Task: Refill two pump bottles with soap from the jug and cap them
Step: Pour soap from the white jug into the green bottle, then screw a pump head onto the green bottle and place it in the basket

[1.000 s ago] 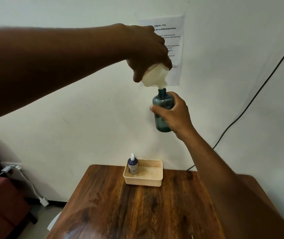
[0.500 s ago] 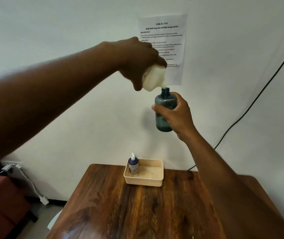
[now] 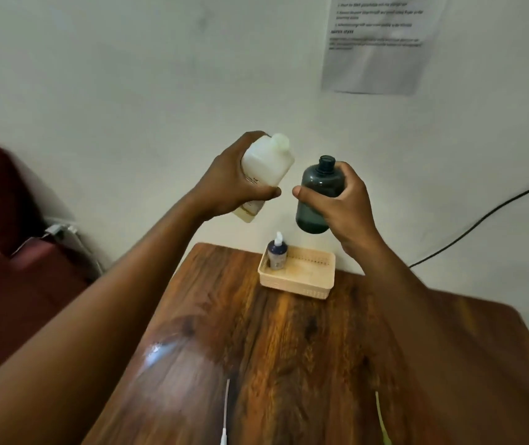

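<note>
While one jug tilts, two bottles show.

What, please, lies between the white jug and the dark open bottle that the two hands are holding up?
Nothing: in the head view only bare wall shows in the gap between the jug in the left hand and the dark bottle in the right hand.

My left hand grips the white soap jug, spout up and tilted right. My right hand holds the uncapped dark teal bottle just beside it. A capped small pump bottle stands in the cream basket at the tabletop's far edge.
</note>
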Demonstrator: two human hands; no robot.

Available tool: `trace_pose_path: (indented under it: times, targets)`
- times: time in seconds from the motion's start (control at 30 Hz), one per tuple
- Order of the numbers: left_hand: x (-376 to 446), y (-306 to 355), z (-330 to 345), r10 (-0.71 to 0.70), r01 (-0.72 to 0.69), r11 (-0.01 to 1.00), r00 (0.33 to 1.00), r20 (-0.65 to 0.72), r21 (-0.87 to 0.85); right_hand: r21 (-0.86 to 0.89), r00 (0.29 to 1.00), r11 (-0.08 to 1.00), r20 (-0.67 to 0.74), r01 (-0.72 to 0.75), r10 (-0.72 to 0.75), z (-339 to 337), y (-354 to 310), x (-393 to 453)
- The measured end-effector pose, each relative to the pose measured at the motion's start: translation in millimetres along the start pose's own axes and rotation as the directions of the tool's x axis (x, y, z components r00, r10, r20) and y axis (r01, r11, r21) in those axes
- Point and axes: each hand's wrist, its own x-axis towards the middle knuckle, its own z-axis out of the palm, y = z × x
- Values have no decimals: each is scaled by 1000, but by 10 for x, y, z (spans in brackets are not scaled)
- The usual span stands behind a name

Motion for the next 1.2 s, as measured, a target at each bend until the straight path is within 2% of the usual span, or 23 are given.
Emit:
trace_pose_path:
  times: [0.1, 0.23, 0.37, 0.47, 0.6, 0.67, 0.8, 1.2]
  targets:
    - [-380, -620, 129, -166, 164, 985, 986, -23, -62, -31, 999, 999, 41, -17, 18, 337, 259, -108]
    - [-1010, -1409, 357, -352, 351, 931, 936, 17, -101, -63, 996, 998, 87, -30, 36, 794, 621, -335]
    - [-1666, -2068, 598, -546, 549, 832, 836, 58, -78, -88, 987, 995, 145, -51, 64, 1212, 964, -530]
    - [-2015, -2408, 783, -619, 620, 785, 784, 47, -10, -97, 977, 992, 189, -77, 95, 1482, 1212, -639]
    - [-2308, -2581, 1025, -713, 721, 690, 693, 108, -67, -102, 961, 990, 248, -97, 120, 1789, 1511, -763]
    - [-2454, -2848, 1199, -742, 749, 651, 662, 104, -127, -110, 953, 988, 275, -104, 131, 1897, 1607, -813]
    - [-2573, -3116, 1402, -757, 761, 631, 647, 98, -148, -126, 944, 986, 298, -105, 139, 2039, 1745, -821]
    - [-2750, -3292, 1549, -731, 731, 671, 680, 55, -122, -113, 949, 987, 281, -117, 144, 2008, 1817, -741]
